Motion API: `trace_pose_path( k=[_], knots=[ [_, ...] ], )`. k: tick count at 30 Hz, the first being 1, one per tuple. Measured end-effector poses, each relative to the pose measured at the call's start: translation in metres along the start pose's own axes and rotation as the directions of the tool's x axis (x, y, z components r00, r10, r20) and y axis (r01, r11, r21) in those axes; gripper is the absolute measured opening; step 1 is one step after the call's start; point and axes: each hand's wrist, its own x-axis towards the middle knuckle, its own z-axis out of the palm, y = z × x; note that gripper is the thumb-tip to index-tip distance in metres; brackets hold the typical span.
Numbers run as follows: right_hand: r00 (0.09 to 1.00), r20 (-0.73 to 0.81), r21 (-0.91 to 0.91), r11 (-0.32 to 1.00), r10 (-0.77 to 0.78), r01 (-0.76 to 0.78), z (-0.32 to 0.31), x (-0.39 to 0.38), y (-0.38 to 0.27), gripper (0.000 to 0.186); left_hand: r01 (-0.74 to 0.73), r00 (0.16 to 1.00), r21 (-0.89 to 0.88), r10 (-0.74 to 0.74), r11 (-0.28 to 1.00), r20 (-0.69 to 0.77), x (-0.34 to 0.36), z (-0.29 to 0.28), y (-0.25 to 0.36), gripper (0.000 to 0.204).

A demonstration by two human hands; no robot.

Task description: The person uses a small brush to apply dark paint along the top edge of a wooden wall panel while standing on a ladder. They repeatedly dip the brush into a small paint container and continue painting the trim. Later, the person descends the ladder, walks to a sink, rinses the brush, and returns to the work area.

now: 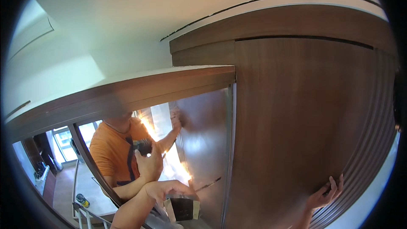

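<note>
My left hand (171,188) reaches in from the lower edge, its fingers bent over a dark block-shaped thing (183,210) with pale sides. The kind of thing is not clear. Just behind it stands a mirror (212,144) in a brown frame, showing a reflected person in an orange shirt (112,148) with a dark object in one hand. At the lower right my right hand (326,193) rests against the brown wood panel (292,114), near its grooved edge. Its fingers are loosely bent and apart, with nothing seen in them.
A brown wooden beam (169,83) runs above the mirror, under the pale ceiling (140,12). The ribbed trim (366,144) curves down at the right. At the lower left are a metal ladder (87,216), a yellow and black can (82,200) and a bright window (63,144).
</note>
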Motion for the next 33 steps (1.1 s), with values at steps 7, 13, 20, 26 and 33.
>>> trace_pose_path(
  k=[7,13,20,26,33],
  knots=[
    [0.998,0.065,0.058,0.998,0.0,-0.004,-0.004,0.003,-0.006,0.023,0.257,0.869,0.269,-0.344,0.928,0.356,-0.004,0.023,-0.027,0.083],
    [0.985,0.172,0.074,0.997,-0.009,-0.004,-0.019,0.011,-0.009,0.022,0.198,0.752,0.36,-0.378,0.911,0.541,-0.003,0.021,-0.04,0.086],
    [0.962,0.25,0.138,0.98,0.106,-0.144,-0.027,0.013,-0.012,0.023,0.234,0.814,0.413,-0.41,0.88,0.412,-0.021,0.018,-0.037,0.084],
    [0.972,0.228,0.132,0.987,0.054,-0.086,-0.03,0.018,-0.014,0.022,0.023,0.825,0.578,-0.342,0.816,0.45,-0.022,0.022,-0.034,0.082],
    [0.978,0.208,0.061,0.998,0.005,-0.018,-0.028,0.077,-0.094,0.022,0.023,0.92,0.578,-0.243,0.816,0.307,-0.037,0.043,-0.034,0.061]
  ],
)
